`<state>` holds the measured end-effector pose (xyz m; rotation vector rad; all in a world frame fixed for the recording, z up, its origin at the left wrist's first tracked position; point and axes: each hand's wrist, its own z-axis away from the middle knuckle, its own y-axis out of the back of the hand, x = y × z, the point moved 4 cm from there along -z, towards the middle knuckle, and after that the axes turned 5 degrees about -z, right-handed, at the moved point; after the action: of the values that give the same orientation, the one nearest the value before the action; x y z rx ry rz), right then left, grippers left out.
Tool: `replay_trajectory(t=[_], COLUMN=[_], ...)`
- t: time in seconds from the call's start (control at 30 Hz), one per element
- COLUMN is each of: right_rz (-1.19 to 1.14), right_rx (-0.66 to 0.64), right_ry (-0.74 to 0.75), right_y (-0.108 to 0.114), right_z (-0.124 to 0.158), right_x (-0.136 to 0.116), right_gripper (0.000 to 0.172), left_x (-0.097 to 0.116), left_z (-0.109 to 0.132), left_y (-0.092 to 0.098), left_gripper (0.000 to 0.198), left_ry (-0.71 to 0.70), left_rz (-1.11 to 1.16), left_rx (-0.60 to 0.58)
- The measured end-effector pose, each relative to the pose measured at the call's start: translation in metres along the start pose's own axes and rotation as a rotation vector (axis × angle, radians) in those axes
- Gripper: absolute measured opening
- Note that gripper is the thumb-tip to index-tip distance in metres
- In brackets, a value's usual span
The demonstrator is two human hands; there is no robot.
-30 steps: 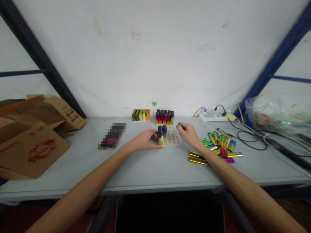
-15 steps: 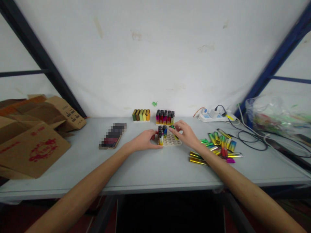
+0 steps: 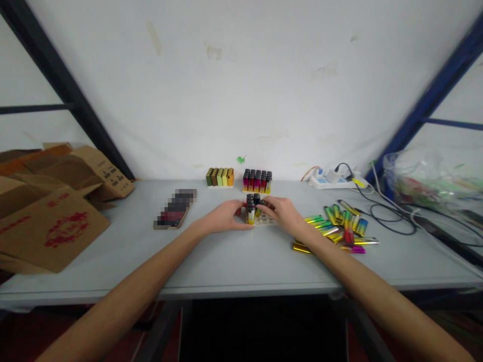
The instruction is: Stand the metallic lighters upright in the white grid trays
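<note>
Far left of your left fingers: brown cardboard (image 3: pixel 71 201) with red print, lying on the grey table (image 3: pixel 211 266). Nearer to those fingers, well apart, a phone (image 3: pixel 175 208) lies flat, its screen pixelated. Beyond your left fingers, by the wall, stands a block of yellow and green lighters (image 3: pixel 220 177). Your left hand (image 3: pixel 225 216) curves around the left end of a pale tray (image 3: pixel 267 220), thumb by its near corner; whether it grips or merely steadies, you cannot tell. Just right of that thumb, a few dark-topped lighters (image 3: pixel 250 208) stand upright in the tray. Past the fingertips of both hands is a full block of red and purple lighters (image 3: pixel 257 181). Your right hand (image 3: pixel 285 212) pinches one lighter (image 3: pixel 260 204) by its dark top, over the tray beside the standing ones; its seating is hidden. Bare cells show below your right fingers. Right of them, partly under your forearm, loose metallic lighters (image 3: pixel 349 223) lie in a heap. Farther beyond that hand: a white power strip (image 3: pixel 324 182); farthest right, dark and white cables (image 3: pixel 394 213) and clear plastic (image 3: pixel 415 173).
</note>
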<state>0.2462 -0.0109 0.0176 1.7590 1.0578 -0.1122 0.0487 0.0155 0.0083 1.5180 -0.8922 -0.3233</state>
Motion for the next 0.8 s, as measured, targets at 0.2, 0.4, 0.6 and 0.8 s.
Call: replay_trajectory(t=[0.2, 0.4, 0.6, 0.8], right_rz=[0.209, 0.341, 0.666, 0.691], right_rx=[-0.123, -0.020, -0.030, 0.031], right_ry=[0.014, -0.089, -0.651, -0.678], right_y=[-0.007, 0.044, 0.122, 0.176], right_z=[-0.004, 0.000, 0.030, 0.065], right_x=[-0.007, 0.014, 0.101, 0.127], right_gripper=[0.037, 0.049, 0.040, 0.058], left_x=[0.002, 0.001, 0.000, 0.004], left_z=[0.001, 0.000, 0.000, 0.000], left_y=[0.002, 0.002, 0.002, 0.004], left_gripper=[0.058, 0.061, 0.062, 0.058], left_ry=[-0.006, 0.007, 0.023, -0.004], left_rz=[0.004, 0.015, 0.009, 0.025], left_rx=[0.004, 0.002, -0.016, -0.019])
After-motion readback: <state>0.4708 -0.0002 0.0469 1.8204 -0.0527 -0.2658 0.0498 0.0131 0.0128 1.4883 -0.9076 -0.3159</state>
